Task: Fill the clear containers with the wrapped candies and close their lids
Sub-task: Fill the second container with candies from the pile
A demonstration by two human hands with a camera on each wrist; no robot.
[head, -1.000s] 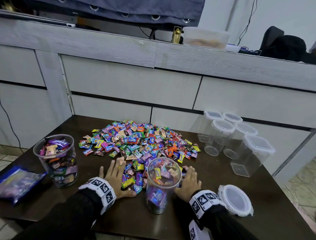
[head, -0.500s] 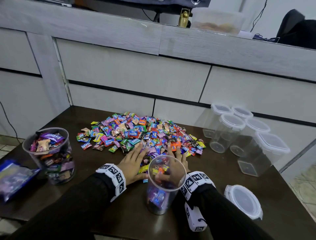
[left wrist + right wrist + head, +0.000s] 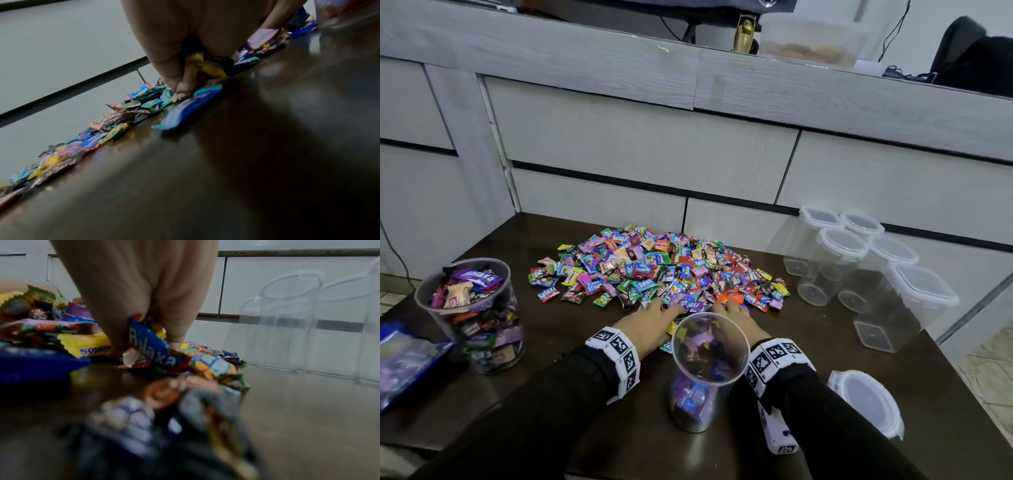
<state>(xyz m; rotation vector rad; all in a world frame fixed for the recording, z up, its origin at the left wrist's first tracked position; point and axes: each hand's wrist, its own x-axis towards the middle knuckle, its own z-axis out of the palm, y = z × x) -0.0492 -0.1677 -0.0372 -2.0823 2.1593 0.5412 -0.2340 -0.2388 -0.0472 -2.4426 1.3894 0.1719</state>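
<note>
A big pile of wrapped candies [image 3: 654, 274] lies in the middle of the dark table [image 3: 571, 342]. An open clear round container [image 3: 709, 373], partly filled with candies, stands at the pile's near edge. My left hand [image 3: 650, 323] and right hand [image 3: 734, 320] lie palm down on the pile just behind it, close together. In the left wrist view the left hand [image 3: 191, 76] curls round a yellow candy [image 3: 207, 66] and others. The right hand [image 3: 148, 324] pinches a blue Relaxa candy [image 3: 152, 345] with more beneath.
A round lid [image 3: 866, 402] lies right of the open container. A lidless container full of candies [image 3: 472, 311] stands at the left, beside a blue bag [image 3: 404, 366]. Several empty lidded containers [image 3: 859, 274] cluster at the back right. Grey drawers [image 3: 640, 147] rise behind the table.
Both hands moved from flat beside the open container forward and inward into the pile behind it, and their fingers have curled onto candies.
</note>
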